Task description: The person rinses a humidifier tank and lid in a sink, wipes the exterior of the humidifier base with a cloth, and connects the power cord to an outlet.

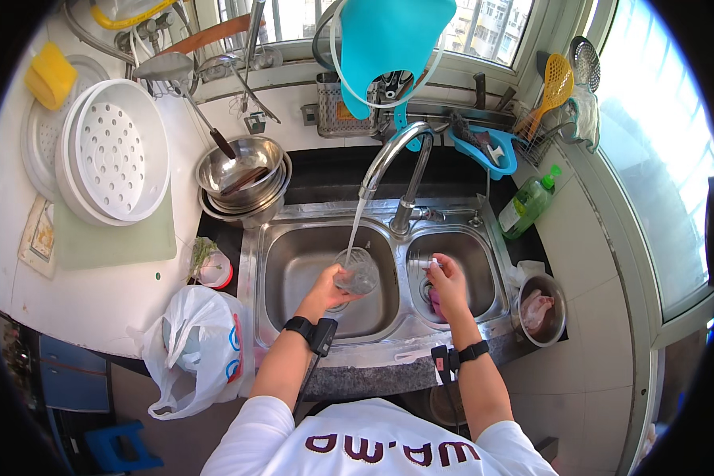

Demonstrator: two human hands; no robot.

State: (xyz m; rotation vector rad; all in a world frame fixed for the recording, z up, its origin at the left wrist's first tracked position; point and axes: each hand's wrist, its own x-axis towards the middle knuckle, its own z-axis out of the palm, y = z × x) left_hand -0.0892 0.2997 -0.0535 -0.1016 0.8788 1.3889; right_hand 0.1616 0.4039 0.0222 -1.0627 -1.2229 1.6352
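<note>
My left hand (324, 293) grips a clear glass (363, 275) tilted over the large left basin (291, 262) of the stainless steel sink. A stream of water (354, 229) falls from the curved chrome tap (387, 156) into or onto it. Over the smaller right basin (482, 253), my right hand (452, 288) pinches a small clear object (419, 263) with a white bit near the fingertips; what it is, I cannot tell. Below that hand, a pinkish-purple item (434, 302) lies by the drain, partly hidden.
Stacked steel bowls (244, 172) stand behind left. A white plastic bag (199, 345) sits at the counter's left front. Right of the sink are a green soap bottle (526, 205) and a steel bowl (559, 321) holding raw meat (536, 309). A turquoise bib (392, 41) hangs above the tap.
</note>
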